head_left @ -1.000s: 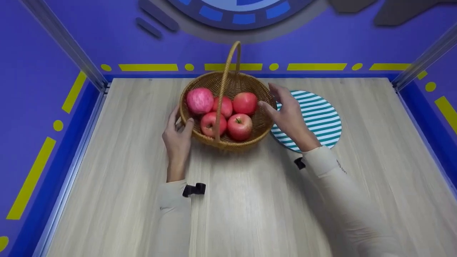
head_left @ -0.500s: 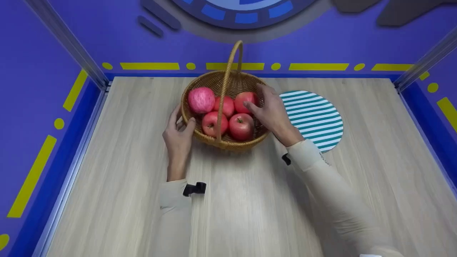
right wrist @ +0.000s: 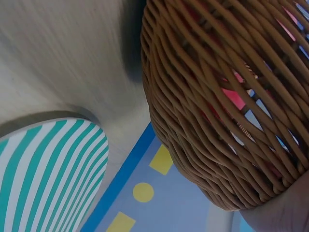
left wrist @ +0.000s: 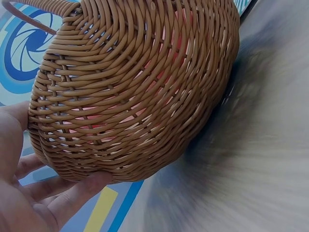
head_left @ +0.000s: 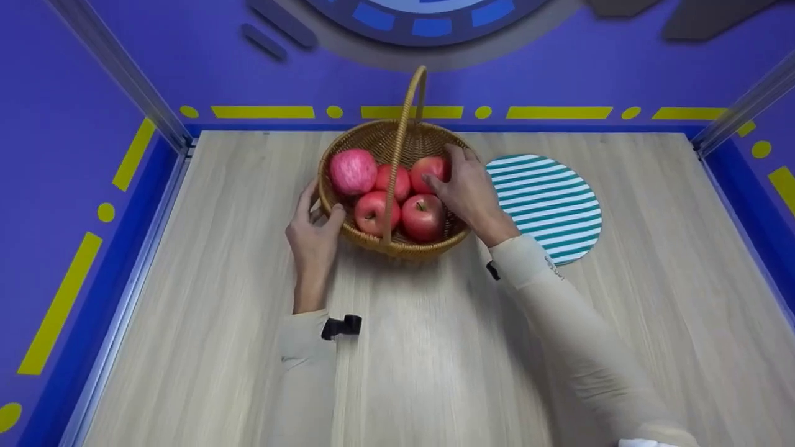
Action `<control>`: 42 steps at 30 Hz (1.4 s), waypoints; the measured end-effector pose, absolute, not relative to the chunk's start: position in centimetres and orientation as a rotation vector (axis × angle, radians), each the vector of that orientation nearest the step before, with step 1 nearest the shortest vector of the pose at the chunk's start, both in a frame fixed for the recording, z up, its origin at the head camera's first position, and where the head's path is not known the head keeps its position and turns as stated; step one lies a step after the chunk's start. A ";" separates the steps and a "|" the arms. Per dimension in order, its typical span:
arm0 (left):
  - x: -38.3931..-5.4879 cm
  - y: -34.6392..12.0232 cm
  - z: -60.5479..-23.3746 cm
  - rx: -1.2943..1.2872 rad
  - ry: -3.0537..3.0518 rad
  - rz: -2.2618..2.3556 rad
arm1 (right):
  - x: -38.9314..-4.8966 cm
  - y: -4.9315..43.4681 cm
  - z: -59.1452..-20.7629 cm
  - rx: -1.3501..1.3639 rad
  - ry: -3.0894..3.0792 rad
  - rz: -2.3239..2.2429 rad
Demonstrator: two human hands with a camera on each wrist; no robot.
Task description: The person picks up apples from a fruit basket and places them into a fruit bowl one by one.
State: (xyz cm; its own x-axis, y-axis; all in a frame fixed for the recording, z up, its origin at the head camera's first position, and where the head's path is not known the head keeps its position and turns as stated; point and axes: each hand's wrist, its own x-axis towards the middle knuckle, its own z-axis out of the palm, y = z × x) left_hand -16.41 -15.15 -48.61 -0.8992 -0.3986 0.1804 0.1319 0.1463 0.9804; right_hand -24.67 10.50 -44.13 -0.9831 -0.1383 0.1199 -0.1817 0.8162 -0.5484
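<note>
Wood tabletop (head_left: 410,347) | left hand (head_left: 313,241): holding wicker basket (head_left: 417,249) | right hand (head_left: 468,191): curled round apple (head_left: 425,166)

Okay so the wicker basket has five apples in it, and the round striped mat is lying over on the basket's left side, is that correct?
Not quite. The round striped mat lies to the right of the wicker basket, as the head view shows. The basket does hold five apples.

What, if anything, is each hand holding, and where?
The left hand holds the wicker basket by its left side. Right hand at rear-right apple; grip unclear.
</note>
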 end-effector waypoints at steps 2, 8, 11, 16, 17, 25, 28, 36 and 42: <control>-16.4 -15.2 -48.6 0.250 -2.039 -1.785 | -24.9 10.5 -44.2 0.262 -2.943 0.860; -16.3 -15.1 -48.5 0.259 -2.066 -1.758 | -25.3 10.3 -44.4 0.280 -2.995 0.751; -16.3 -15.0 -48.4 0.249 -2.071 -1.743 | -25.3 10.5 -44.6 0.298 -2.991 0.707; -16.3 -14.8 -48.3 0.237 -2.085 -1.719 | -25.3 10.9 -44.9 0.348 -2.986 0.703; -16.3 -14.8 -48.3 0.234 -2.083 -1.721 | -25.3 11.0 -44.9 0.359 -2.985 0.714; -16.5 -14.9 -48.6 0.196 -2.047 -1.728 | -25.4 11.3 -44.9 0.406 -2.983 0.840; -16.4 -14.9 -48.7 0.202 -2.052 -1.719 | -25.3 11.1 -44.9 0.379 -2.991 0.853; -16.4 -14.8 -48.5 0.180 -2.050 -1.727 | -25.4 10.5 -45.2 0.316 -2.994 0.659; -16.4 -14.8 -48.6 0.184 -2.041 -1.732 | -25.5 10.4 -45.4 0.314 -3.003 0.607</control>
State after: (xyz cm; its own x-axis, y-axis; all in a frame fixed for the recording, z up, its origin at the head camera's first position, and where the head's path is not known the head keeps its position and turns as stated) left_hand -16.38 -14.85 -48.62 -0.8878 -0.3847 0.2527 0.1868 0.2008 0.9617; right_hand -25.50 10.42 -45.38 -0.9773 -0.1866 0.1002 -0.2108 0.9016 -0.3777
